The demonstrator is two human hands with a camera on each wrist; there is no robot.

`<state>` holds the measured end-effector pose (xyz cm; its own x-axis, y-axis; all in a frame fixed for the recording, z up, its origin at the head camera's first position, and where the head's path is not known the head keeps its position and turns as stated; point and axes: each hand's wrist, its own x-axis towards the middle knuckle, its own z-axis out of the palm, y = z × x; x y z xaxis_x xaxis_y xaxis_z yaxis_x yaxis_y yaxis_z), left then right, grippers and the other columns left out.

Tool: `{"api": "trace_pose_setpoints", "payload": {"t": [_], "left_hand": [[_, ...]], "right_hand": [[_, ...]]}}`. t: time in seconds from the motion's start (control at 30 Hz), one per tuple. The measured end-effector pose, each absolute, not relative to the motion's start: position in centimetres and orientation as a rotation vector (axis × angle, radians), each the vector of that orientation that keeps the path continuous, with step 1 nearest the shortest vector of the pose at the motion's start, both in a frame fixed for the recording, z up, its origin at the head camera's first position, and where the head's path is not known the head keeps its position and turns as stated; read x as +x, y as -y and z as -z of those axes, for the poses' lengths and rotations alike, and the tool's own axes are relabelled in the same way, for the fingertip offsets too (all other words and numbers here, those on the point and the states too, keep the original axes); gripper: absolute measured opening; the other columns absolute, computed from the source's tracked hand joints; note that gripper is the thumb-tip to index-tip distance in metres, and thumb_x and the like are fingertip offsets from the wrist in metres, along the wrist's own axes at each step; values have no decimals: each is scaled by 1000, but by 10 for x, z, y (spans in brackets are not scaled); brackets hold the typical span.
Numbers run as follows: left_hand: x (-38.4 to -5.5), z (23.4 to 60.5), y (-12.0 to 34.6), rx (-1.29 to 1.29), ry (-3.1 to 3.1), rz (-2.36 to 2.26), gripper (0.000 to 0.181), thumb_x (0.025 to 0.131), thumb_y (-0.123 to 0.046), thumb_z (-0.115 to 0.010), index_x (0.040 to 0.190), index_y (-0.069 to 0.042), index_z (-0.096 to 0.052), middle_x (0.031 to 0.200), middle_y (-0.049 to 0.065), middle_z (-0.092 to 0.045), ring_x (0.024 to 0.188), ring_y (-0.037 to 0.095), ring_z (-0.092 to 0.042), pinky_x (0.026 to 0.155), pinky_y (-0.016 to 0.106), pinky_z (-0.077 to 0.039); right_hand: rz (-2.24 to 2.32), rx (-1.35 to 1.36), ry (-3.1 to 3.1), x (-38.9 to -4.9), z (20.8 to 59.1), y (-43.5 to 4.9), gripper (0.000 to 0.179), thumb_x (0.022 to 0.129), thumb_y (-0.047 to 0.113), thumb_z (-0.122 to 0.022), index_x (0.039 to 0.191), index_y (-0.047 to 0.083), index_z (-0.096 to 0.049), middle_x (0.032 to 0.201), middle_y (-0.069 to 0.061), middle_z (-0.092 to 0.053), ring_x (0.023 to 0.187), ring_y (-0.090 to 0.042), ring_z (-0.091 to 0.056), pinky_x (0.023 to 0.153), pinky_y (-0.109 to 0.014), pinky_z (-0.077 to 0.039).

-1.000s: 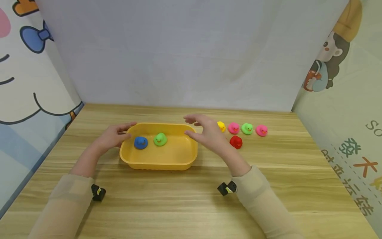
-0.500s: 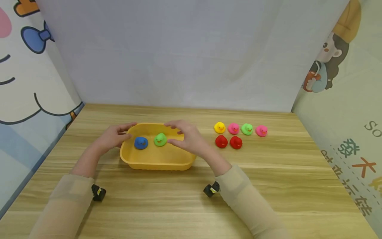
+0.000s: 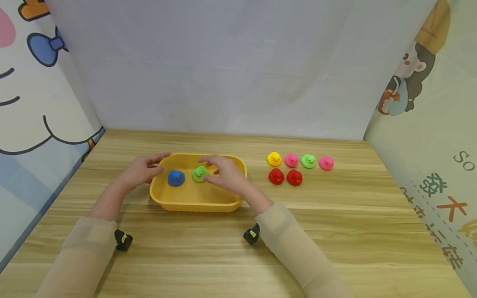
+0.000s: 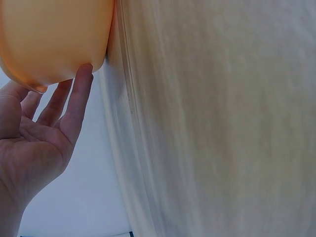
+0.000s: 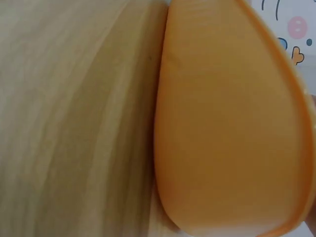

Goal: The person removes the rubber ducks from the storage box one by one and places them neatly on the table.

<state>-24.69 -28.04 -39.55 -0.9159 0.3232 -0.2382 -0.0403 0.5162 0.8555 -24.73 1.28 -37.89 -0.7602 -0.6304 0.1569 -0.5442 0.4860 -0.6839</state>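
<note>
A yellow plastic basin [image 3: 197, 206] holds a blue toy duck [image 3: 176, 178] and a green toy duck [image 3: 199, 174]. My left hand [image 3: 139, 171] is at the basin's left end; in the left wrist view its fairly straight fingers [image 4: 81, 91] touch the outer wall. Over the basin's inside, my right hand [image 3: 229, 176] has thumb and forefinger spread on either side of the green duck's right part, without a visible pinch. The right wrist view shows mostly the basin's outer wall [image 5: 227, 118], with only a sliver of hand at the edge.
Right of the basin on the wooden table [image 3: 186, 256], a back row has a yellow duck [image 3: 274, 159], a pink duck [image 3: 292, 160], a green duck [image 3: 308, 161] and another pink duck [image 3: 326, 163]. Two red ducks [image 3: 276, 176] sit in front. A pale curtain [image 3: 238, 74] hangs behind.
My right hand has moved left from the basin's right rim to the green duck inside, uncovering the yellow duck and one red duck. The left hand and basin stay put.
</note>
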Motion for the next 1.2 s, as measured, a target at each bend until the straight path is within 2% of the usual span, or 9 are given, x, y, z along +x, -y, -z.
{"api": "trace_pose_setpoints", "payload": {"t": [0.2,0.47,0.63,0.83,1.2], "left_hand": [[-246,396,280,255,-2408,-1356,56,99,-21,-49,151,-19,-28,151,23,-27,127,44,-41,79,42,-54],[-246,395,280,242,-2405,-1364,56,98,-22,-50,150,-20,-29,151,22,-28,127,43,-42,79,42,-55],[-247,397,280,241,-2395,-1363,56,99,-22,-49,151,-22,-27,150,24,-27,128,44,-40,80,43,-54],[-247,398,282,238,-2394,-1364,56,99,-21,-48,151,-22,-26,151,25,-25,128,45,-39,80,44,-54],[-248,398,282,249,-2396,-1369,56,99,-20,-48,151,-20,-27,151,22,-27,128,44,-40,81,44,-54]], "right_hand": [[1058,-1011,-2595,-253,387,-9,47,85,13,-70,130,10,-56,132,-6,-56,114,-25,-56,82,-30,-53],[897,-1013,-2600,-259,391,-4,50,86,16,-70,133,11,-54,134,-5,-55,117,-24,-54,99,-33,-43],[798,-1014,-2588,-265,394,0,49,87,17,-69,133,12,-54,136,-4,-53,120,-20,-51,103,-31,-39],[734,-1025,-2583,-267,396,3,48,87,17,-68,133,13,-54,133,-6,-54,120,-18,-49,102,-30,-39],[771,-1043,-2600,-266,397,2,37,86,13,-69,121,11,-59,119,-5,-59,106,-16,-53,90,-25,-44]]}}
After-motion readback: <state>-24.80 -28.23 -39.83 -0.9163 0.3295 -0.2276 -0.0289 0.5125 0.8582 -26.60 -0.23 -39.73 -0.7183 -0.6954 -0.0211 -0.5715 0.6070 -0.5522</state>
